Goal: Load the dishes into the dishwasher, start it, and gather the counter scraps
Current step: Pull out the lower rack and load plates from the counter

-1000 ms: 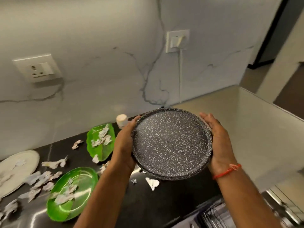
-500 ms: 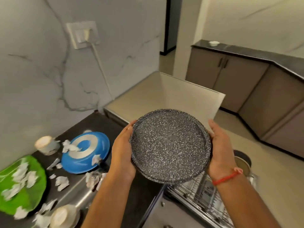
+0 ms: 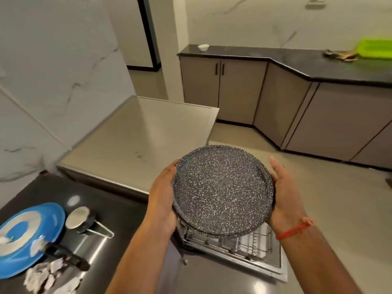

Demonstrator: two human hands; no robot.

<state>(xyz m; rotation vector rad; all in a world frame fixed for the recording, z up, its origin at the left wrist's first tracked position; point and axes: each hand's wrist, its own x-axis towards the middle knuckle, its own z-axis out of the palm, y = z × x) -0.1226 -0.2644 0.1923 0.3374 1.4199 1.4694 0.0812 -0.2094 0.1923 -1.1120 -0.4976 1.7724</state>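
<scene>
A kitchen floor [image 3: 328, 209] of pale tile spreads beneath the scene, ringed by grey-brown cabinets [image 3: 239, 90] under a long dark far surface [image 3: 297, 60], where a small white bowl [image 3: 203, 47] sits at the left end and a lime-green tray [image 3: 375, 48] lies at the right. Nearer, a beige appliance top [image 3: 144, 136] stands against the marbled wall [image 3: 53, 60]. At lower left, the glossy black surface [image 3: 101, 247] carries a blue plate [image 3: 29, 236], a small steel cup [image 3: 77, 217] just beside it, a dark-handled utensil [image 3: 67, 256] lying against the plate's edge, and crumpled paper scraps [image 3: 44, 276] near the front; motion blur makes the scraps' number hard to judge.

Below the person's arms, the pulled-out dishwasher rack [image 3: 239, 242] shows its wire tines inside a steel frame.

Held in the air directly above that rack is the speckled dark plate [image 3: 222, 192], tilted slightly toward the camera. The left hand [image 3: 163, 200] grips its left rim, thumb over the edge and fingers curled underneath. The right hand [image 3: 284, 196] holds the opposite rim, palm cupping the edge and thumb pointing upward alongside it. A red thread [image 3: 294, 229] circles the right wrist.
</scene>
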